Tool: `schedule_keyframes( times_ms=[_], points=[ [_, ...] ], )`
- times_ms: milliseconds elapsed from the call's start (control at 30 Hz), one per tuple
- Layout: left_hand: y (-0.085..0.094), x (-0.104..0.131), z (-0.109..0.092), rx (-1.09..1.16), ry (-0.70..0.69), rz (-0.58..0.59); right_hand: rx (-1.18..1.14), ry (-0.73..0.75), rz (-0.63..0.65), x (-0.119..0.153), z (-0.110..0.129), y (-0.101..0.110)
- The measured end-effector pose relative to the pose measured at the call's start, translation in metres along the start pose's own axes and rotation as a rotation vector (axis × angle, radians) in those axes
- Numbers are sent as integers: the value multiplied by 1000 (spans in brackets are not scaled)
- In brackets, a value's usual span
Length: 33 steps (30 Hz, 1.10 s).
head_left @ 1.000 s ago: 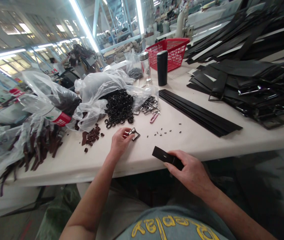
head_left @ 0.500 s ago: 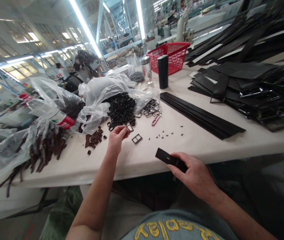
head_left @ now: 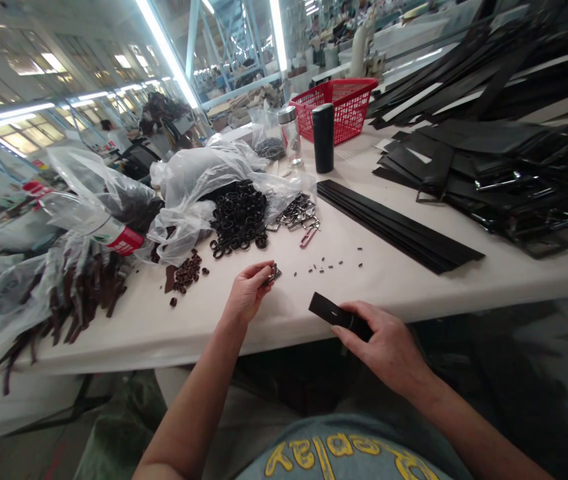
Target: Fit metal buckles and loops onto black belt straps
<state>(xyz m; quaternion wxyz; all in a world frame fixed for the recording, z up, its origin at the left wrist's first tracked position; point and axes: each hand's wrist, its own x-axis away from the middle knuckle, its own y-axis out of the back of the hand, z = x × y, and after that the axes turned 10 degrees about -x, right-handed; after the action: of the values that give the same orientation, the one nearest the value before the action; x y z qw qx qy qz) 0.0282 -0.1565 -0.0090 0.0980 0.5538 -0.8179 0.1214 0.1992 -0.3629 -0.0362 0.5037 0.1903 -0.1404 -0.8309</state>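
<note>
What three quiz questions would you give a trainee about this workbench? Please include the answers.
1. What does the right hand hold? a) clear bottle b) black strip c) plastic bag
2. Fill in the colour: the ____ basket stands behind the black cylinder.
3. True or false: in the picture, the brown rings lie left of the black rings.
Key: 1 b; 2 red; 3 true.

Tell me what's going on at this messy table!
A person is working with both hands. The left hand has a small metal frame pinched in its fingers, partly hidden by them. The right hand holds a black strap with a slit near one end. The frame and strap are apart. Tiny dark pieces lie scattered on the table, with black rings and black strips farther back.
</note>
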Motion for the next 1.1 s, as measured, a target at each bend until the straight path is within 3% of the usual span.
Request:
schedule_keyframes(
  times_ms=[267,433,567,700,900,1100],
  points=[
    [-21,25,8,-27,-139,4,-30,56,14,0,18,-5],
    [-39,42,14,8,-149,26,-25,76,29,0,24,-8],
    [-40,45,13,-313,-334,14,-27,75,56,3,22,-8],
    [-29,37,6,-627,-522,-32,-23,76,51,5,19,-7],
    [-20,33,3,-482,-332,4,9,56,24,2,17,-2],
    [-33,49,9,-460,-353,30,96,111,-2,-3,22,-6]
  ],
)
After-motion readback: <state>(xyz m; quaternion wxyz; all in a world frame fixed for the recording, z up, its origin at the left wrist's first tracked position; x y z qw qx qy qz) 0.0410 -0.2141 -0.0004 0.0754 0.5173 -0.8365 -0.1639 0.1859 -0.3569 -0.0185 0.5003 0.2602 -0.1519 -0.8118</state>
